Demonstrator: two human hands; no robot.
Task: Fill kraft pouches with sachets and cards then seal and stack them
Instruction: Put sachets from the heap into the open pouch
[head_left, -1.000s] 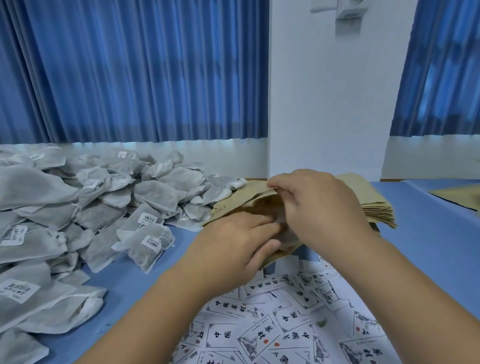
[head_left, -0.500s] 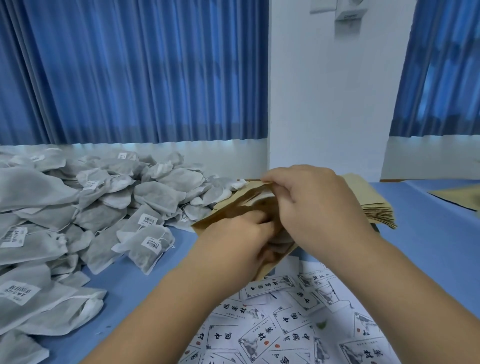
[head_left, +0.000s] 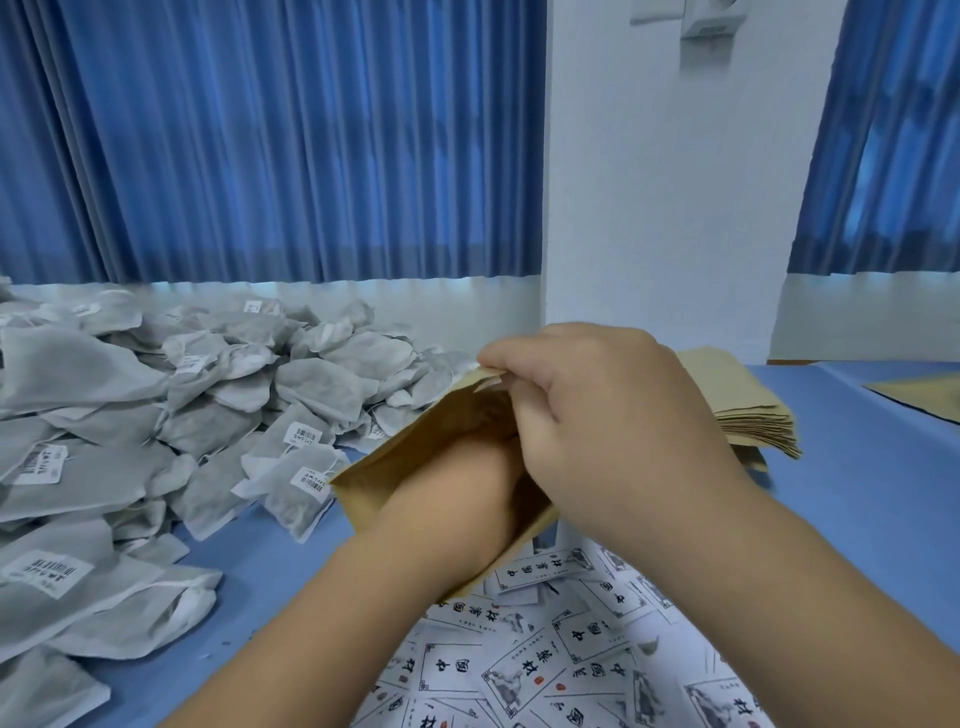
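Head view: a person works a kraft pouch (head_left: 410, 447) at the middle of the frame, above a blue table (head_left: 857, 499). The right hand (head_left: 618, 431) holds the pouch's upper lip, fingers (head_left: 524, 354) curled and pinching the paper edge just above centre, so that the mouth gapes towards the camera. The left hand (head_left: 467, 478) is thrust into that mouth up to the wrist; its fingers are hidden by the paper, and whether they are spread, curled or holding anything cannot be told. The pouch sits tilted, its near corner low and to the left, its far end raised under the right hand.

Grey mesh sachets (head_left: 208, 405) with barcode tags lie heaped across the left of the frame, the nearest just beside the pouch's left corner. White printed cards (head_left: 571, 649) are scattered at lower centre and lower right, beneath both forearms. A stack (head_left: 748, 410) of flat kraft pouches lies behind the right hand, right of centre. Blue curtains (head_left: 260, 140) and a white wall (head_left: 665, 197) fill the upper frame.
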